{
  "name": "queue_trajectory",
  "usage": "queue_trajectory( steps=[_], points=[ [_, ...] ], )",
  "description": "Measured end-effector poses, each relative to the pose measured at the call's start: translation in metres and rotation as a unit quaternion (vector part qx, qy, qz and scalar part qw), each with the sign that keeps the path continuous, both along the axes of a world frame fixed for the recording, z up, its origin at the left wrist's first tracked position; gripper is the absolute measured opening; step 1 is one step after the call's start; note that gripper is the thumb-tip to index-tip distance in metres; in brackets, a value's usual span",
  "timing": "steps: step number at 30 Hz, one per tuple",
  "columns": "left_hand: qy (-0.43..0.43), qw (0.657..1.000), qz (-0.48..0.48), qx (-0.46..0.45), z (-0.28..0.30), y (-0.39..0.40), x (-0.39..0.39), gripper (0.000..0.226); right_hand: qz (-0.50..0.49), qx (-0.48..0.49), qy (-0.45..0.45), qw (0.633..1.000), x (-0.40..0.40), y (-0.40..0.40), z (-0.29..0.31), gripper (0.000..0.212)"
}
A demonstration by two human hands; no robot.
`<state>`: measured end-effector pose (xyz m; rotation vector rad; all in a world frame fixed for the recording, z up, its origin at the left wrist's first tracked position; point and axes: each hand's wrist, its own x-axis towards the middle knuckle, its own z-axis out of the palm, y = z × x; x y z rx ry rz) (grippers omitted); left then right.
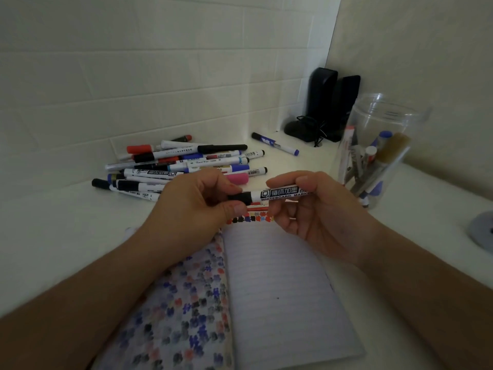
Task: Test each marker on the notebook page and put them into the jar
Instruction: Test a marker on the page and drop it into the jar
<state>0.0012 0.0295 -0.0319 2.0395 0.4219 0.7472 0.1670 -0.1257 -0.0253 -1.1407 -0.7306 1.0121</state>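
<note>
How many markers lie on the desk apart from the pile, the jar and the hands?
1: a blue-capped marker lies alone near the back wall, between the pile and the jar, in front of the black speakers. Others may be hidden behind the hands.

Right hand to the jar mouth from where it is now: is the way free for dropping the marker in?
Probably yes. The jar stands open-topped just beyond and to the right of the right hand, with nothing between them. But the left hand grips the black cap of the marker, so it must let go first.
</note>
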Motion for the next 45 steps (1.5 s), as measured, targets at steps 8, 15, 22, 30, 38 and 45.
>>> queue_trajectory(
  steps=[8, 15, 22, 30, 38, 45],
  points=[
    [0.023, 0.998, 0.03, 0.058, -0.005, 0.008, -0.001, 0.019, -0.04, -0.019, -0.115, 0.992, -0.018, 0.001, 0.009, 0.033],
    [0.055, 0.976, -0.025, 0.212, -0.011, 0.012, -0.001, 0.017, -0.261, -0.004, -0.387, 0.884, -0.01, -0.015, 0.051, 0.016],
    [0.08, 0.95, 0.033, 0.299, -0.02, 0.021, -0.001, 0.024, -0.466, 0.115, -0.465, 0.744, 0.032, -0.064, 0.139, 0.037],
    [0.138, 0.938, 0.077, 0.31, -0.025, 0.021, 0.003, 0.028, -0.476, -0.023, -0.568, 0.671, 0.086, -0.063, 0.138, 0.023],
    [0.193, 0.933, 0.083, 0.293, -0.026, 0.022, 0.005, 0.035, -0.321, -0.192, -0.655, 0.657, 0.085, -0.041, 0.104, 0.03],
    [0.198, 0.941, 0.072, 0.265, -0.025, 0.02, 0.007, 0.031, -0.315, -0.19, -0.721, 0.587, 0.092, -0.035, 0.094, 0.052]
  ],
)
